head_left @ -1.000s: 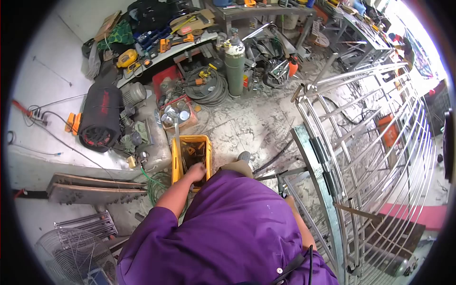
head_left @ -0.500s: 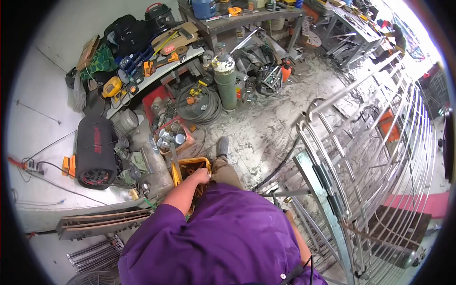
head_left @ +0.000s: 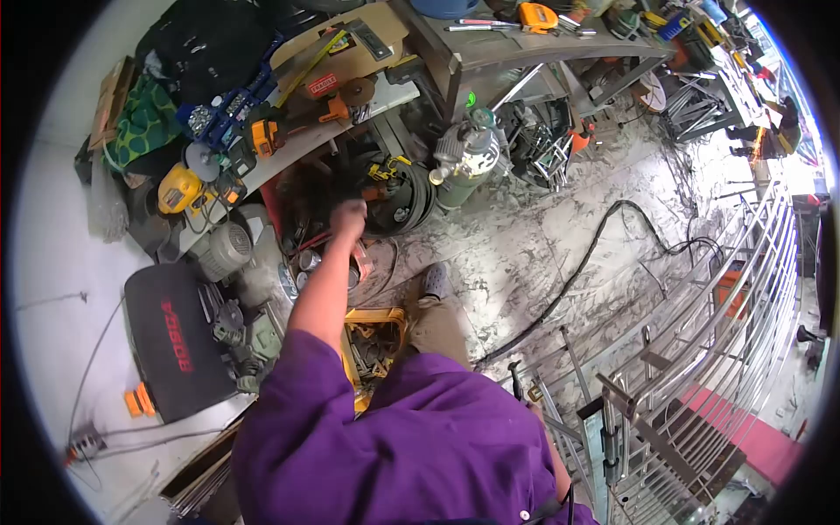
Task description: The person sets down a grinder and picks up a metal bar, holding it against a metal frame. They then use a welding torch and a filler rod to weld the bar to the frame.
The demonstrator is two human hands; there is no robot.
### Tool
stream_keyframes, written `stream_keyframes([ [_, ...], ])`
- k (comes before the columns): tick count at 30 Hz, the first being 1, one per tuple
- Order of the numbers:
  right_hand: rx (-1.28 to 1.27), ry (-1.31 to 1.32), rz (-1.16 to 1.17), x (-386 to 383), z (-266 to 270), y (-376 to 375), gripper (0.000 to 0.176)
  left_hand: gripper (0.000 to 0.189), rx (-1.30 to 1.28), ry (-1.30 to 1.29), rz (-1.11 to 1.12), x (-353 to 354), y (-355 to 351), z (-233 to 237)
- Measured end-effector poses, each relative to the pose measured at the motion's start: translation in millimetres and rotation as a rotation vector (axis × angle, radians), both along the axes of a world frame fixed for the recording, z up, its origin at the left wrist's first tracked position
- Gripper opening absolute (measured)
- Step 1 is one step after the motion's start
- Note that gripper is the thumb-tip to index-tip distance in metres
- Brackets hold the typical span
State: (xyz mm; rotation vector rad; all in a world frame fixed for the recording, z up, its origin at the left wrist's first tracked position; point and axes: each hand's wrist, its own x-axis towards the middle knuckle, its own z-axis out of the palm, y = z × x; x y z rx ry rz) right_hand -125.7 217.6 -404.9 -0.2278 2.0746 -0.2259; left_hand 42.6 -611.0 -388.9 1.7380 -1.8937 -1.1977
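Observation:
My left hand (head_left: 348,219) is stretched forward over the floor clutter, between a red bin (head_left: 278,210) and a coil of black hose (head_left: 411,206). Motion blur and the dark background hide its fingers, so any object in it is not clear. Below that forearm, a yellow crate (head_left: 378,315) of metal pieces stands beside my leg. Mostly covered by the purple shirt, my right hand (head_left: 535,409) is low at my right side. It grips what looks like a dark hammer (head_left: 515,378), beside metal bars.
A gas cylinder (head_left: 464,179) stands ahead, near a workbench (head_left: 525,45). Power tools crowd a low shelf (head_left: 306,140) on the left. A black cable (head_left: 569,289) crosses the floor. Shiny metal railings (head_left: 700,350) fill the right side. Sparks show near a distant person (head_left: 783,127).
My left hand has moved from the yellow crate forward to the area by the hose coil. My view has shifted and turned. The hammer has stayed at my right hand.

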Motion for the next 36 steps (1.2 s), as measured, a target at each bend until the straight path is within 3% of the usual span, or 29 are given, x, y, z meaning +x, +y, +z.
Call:
stream_keyframes([
  [1, 0.064, 0.016, 0.074, -3.0, 14.4, -20.3, 0.058, 0.031, -0.078, 0.035, 0.046, -16.5, -34.5, 17.8],
  [3, 0.191, 0.044, 0.224, -12.3, 50.2, -63.3, 0.060, 0.037, -0.105, 0.079, 0.151, -34.8, -117.2, -18.5],
  [5, 0.250, 0.046, 0.148, -15.1, 89.3, -106.1, 0.063, 0.030, 0.229, 0.154, 0.350, -67.3, -155.7, 17.9],
  [8, 0.222, 0.021, 0.099, -21.3, 113.2, -133.5, 0.068, 0.031, 0.377, 0.280, 0.465, -99.6, -180.7, 43.3],
  [13, 0.261, 0.028, 0.036, -26.7, 137.0, -165.1, 0.076, 0.027, -0.009, -0.154, 0.376, -96.5, -234.2, -56.3],
  [14, 0.268, 0.031, 0.031, -27.9, 138.1, -167.8, 0.075, 0.027, -0.100, -0.216, 0.375, -94.6, -237.5, -65.0],
  [15, 0.273, 0.034, 0.027, -29.2, 137.7, -168.9, 0.074, 0.027, -0.015, -0.204, 0.321, -94.0, -231.7, -55.8],
  [19, 0.253, 0.020, 0.007, -32.5, 130.9, -173.1, 0.068, 0.032, 0.312, -0.150, 0.222, -83.4, -161.5, -3.9],
  [21, 0.215, 0.014, 0.011, -33.7, 129.9, -177.8, 0.063, 0.027, 0.290, -0.141, 0.074, -59.2, -115.1, -11.1],
  [23, 0.172, 0.011, 0.006, -35.4, 129.9, -180.6, 0.059, 0.024, 0.486, 0.232, -0.017, -27.6, -54.3, -19.9],
  [24, 0.146, 0.009, 0.001, -35.4, 128.3, -181.1, 0.057, 0.017, 0.588, 0.288, 0.090, -19.7, -18.0, -10.0],
  [25, 0.119, 0.008, -0.007, -34.2, 128.9, -183.3, 0.056, 0.011, 0.649, 0.384, 0.096, 9.7, 14.9, -72.6],
  [26, 0.127, 0.009, 0.001, -32.0, 130.5, -184.8, 0.054, 0.008, 0.581, 0.223, 0.024, 12.1, 49.9, -37.5],
  [27, 0.136, 0.012, 0.003, -30.5, 137.3, -192.1, 0.053, 0.008, 0.671, 0.232, -0.039, 33.3, 80.1, -59.2],
  [29, 0.128, 0.016, 0.001, -29.7, 140.3, -197.7, 0.055, 0.016, 0.877, 0.166, -0.170, 46.7, 128.7, -36.8],
  [31, 0.104, 0.023, -0.031, -19.0, 139.6, -183.2, 0.062, 0.020, 0.904, 0.162, -0.257, 47.7, 171.3, -18.0],
  [33, 0.034, 0.080, -0.066, -9.8, 163.6, -186.3, 0.054, 0.020, 0.817, 0.163, -0.314, 33.5, 203.8, -0.1],
  [34, -0.038, 0.072, -0.077, -7.2, 168.2, -177.9, 0.052, 0.003, 0.706, 0.164, -0.439, 28.4, 215.9, 0.0],
  [36, -0.217, 0.108, -0.084, 5.3, 167.9, -142.5, 0.047, 0.017, 0.752, 0.268, -0.412, 1.7, 234.8, 5.1],
])
